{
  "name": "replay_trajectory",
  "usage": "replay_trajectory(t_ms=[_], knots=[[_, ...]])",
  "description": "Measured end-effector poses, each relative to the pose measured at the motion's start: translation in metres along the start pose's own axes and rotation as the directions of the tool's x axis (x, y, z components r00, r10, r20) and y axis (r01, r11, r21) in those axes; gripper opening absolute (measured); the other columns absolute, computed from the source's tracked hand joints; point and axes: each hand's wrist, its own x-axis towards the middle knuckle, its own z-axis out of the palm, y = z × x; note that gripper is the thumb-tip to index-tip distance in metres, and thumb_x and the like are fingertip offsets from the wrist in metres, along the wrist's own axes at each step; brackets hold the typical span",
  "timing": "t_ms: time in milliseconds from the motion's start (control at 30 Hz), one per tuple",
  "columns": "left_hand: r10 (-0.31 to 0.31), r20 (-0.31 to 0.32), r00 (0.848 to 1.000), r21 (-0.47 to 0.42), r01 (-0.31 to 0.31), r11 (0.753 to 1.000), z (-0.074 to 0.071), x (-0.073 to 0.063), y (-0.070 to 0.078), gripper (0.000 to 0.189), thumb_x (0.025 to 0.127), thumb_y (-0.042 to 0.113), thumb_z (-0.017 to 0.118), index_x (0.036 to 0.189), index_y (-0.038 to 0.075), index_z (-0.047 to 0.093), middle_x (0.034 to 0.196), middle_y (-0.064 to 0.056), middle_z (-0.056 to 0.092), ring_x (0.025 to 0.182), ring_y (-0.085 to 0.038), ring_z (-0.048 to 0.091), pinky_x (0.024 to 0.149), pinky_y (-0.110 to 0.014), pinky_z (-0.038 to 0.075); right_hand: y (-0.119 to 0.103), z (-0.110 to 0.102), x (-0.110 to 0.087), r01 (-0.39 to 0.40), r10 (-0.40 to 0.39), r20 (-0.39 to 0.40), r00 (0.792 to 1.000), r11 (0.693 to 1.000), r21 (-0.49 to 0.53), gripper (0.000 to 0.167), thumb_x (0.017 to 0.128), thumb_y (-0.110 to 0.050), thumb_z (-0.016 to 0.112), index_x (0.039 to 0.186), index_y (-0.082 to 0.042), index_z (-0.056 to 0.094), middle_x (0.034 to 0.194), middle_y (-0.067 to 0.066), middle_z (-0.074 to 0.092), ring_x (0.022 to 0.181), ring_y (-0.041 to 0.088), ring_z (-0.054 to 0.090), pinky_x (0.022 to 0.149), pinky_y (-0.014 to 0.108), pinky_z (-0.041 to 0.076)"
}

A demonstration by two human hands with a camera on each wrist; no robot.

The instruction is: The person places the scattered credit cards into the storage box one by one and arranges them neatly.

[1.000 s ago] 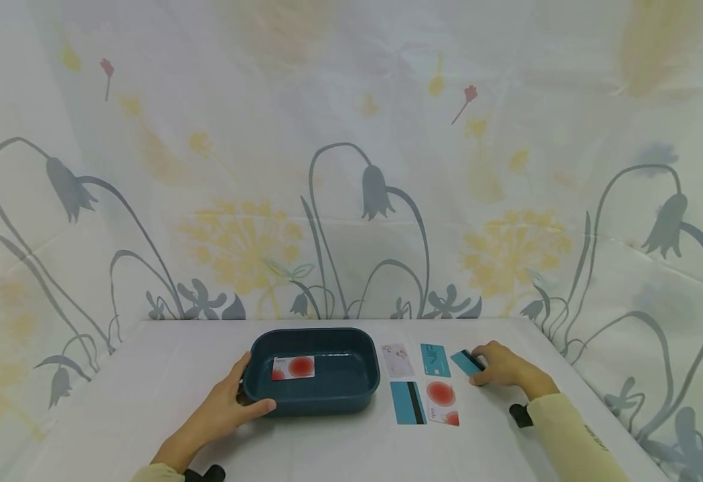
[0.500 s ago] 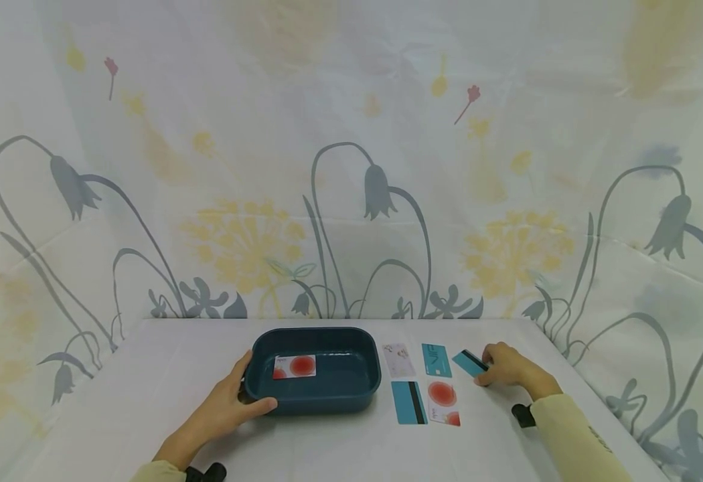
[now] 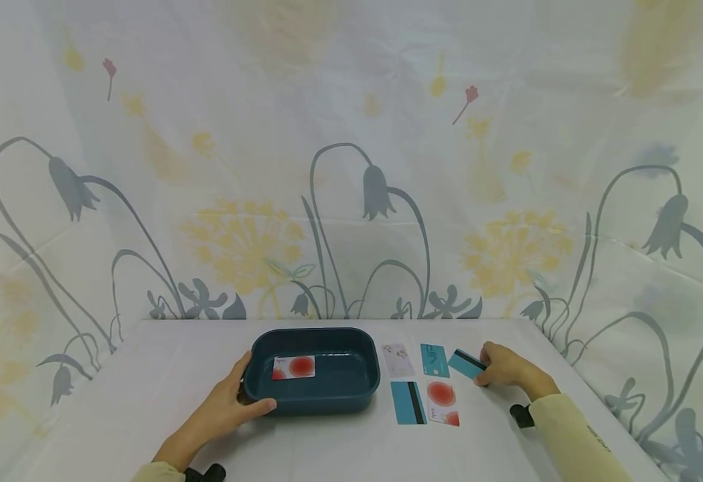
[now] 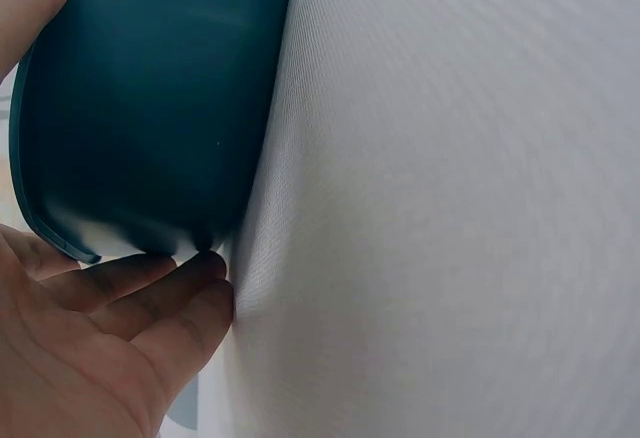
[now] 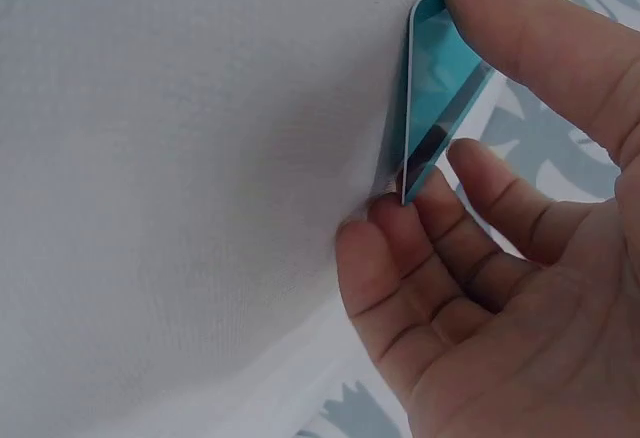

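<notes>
My left hand (image 3: 221, 403) grips the left end of a dark teal rectangular dish (image 3: 309, 406), thumb at the front wall and fingers around the end. In the left wrist view, the fingertips bend against the wall of the dish (image 4: 150, 108). Inside lies a white card with a red circle (image 3: 302, 366). My right hand (image 3: 511, 367) pinches a blue card with a black stripe (image 3: 467, 363) by its right end. From the right wrist, the thumb and fingers are at opposite edges of this blue card (image 5: 440, 68), close over the tabletop.
Left of the held card lie a blue VIP card (image 3: 434, 360) and a pale patterned card (image 3: 398, 360). In front of them lie a striped blue card (image 3: 408, 403) and another red-circle card (image 3: 442, 402). The white table (image 3: 321, 448) ends at a flower-printed curtain (image 3: 351, 234).
The right hand has shifted slightly right, and more of the striped card shows beyond the fingertips. Its left corner now lies closer to the VIP card. The left hand and dish stay put.
</notes>
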Motion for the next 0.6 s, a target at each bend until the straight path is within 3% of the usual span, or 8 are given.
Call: replay_trajectory(t_ms=[300,600], knots=[[-0.002,0.003,1.000,0.007,0.002,1.000,-0.0004,-0.0007,0.0011,0.108,0.079,0.051,0.072,0.152,0.003,0.009,0.152,-0.025,0.027,0.129,-0.042,0.041,0.103,-0.058,0.033,0.0042,0.0014,0.0018,0.059,-0.059,0.007,0.998,0.998,0.002,0.046,0.072,-0.017,0.081,0.108,0.002,0.059,0.094,0.013,0.059,0.085,0.027,0.054,0.080,0.049,0.047],[-0.003,0.000,1.000,0.003,0.003,1.000,-0.0003,-0.0012,0.0016,0.107,0.079,0.050,0.072,0.152,0.002,0.011,0.152,-0.024,0.027,0.129,-0.042,0.042,0.104,-0.059,0.032,0.0061,0.0045,0.0008,0.116,-0.116,-0.033,0.993,0.993,-0.020,0.047,0.071,-0.016,0.079,0.110,0.002,0.059,0.094,0.012,0.058,0.085,0.026,0.053,0.080,0.048,0.046]])
